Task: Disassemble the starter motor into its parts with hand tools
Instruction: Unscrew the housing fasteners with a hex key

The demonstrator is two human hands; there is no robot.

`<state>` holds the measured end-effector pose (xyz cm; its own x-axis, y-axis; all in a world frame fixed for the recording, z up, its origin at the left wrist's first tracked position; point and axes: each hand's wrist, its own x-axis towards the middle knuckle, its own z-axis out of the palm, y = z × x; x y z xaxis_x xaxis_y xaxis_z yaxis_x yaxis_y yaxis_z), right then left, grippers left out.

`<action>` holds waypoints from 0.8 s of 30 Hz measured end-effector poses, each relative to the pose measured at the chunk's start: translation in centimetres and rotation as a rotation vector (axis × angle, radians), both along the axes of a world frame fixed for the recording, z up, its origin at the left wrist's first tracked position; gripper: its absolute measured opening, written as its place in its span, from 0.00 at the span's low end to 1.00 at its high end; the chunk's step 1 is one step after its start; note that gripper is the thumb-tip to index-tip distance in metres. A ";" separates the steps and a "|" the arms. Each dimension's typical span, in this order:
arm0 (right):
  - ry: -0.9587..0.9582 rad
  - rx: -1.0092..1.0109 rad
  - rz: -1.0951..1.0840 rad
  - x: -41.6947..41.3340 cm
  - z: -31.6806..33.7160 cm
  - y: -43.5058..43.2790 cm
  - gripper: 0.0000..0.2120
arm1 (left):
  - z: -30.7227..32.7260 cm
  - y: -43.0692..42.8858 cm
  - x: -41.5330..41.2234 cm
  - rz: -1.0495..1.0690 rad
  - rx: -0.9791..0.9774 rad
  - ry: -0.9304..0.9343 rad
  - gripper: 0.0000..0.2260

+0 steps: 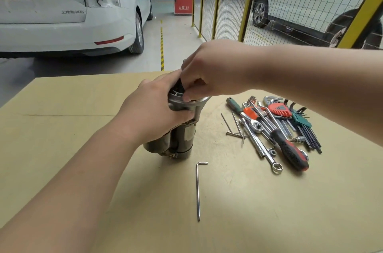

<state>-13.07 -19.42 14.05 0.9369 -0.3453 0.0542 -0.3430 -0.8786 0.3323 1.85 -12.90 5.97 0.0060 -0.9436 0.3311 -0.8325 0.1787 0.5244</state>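
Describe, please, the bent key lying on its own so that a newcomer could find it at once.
On the cardboard sheet, look in front of the upright starter motor, on the near side. A thin silver L-shaped key lies there, its short leg at the far end. Unlike the other keys, it lies alone, apart from the tool pile on the right.

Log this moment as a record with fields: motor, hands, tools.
motor: starter motor, on end on the cardboard
left hand: grips the motor's side
right hand: fingers curled over the motor's top end
loose tool: L-shaped key, alone, nearer than the motor
tool pile: ratchet, screwdriver, right of the motor
long bolts: beside the pile
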 end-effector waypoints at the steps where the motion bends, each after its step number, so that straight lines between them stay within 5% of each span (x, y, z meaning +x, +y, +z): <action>1: -0.035 0.043 -0.035 -0.1 -0.2 0.0 0.14 | -0.1 -0.1 -0.1 0.008 -0.007 -0.003 0.20; 7: -0.132 0.183 -0.174 -0.7 -0.5 0.4 0.13 | -0.4 -0.4 -1.2 0.121 -0.047 -0.048 0.21; 15: -0.368 0.858 -0.438 -2.0 1.1 -0.1 0.10 | -0.4 -0.5 -1.6 0.163 -0.033 -0.075 0.21; 19: -0.456 0.792 -0.549 -2.1 0.9 0.1 0.07 | -0.6 -0.5 -2.0 0.220 -0.049 -0.097 0.22; 24: -0.292 0.589 -0.664 -0.7 -0.1 1.1 0.16 | -0.8 -0.4 -3.0 0.343 -0.031 -0.153 0.22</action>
<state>-13.78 -18.36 14.00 0.5148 -0.8517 -0.0973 -0.8349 -0.4724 -0.2825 -1.17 -13.34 5.15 0.2686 -0.8848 0.3808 -0.9150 -0.1108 0.3879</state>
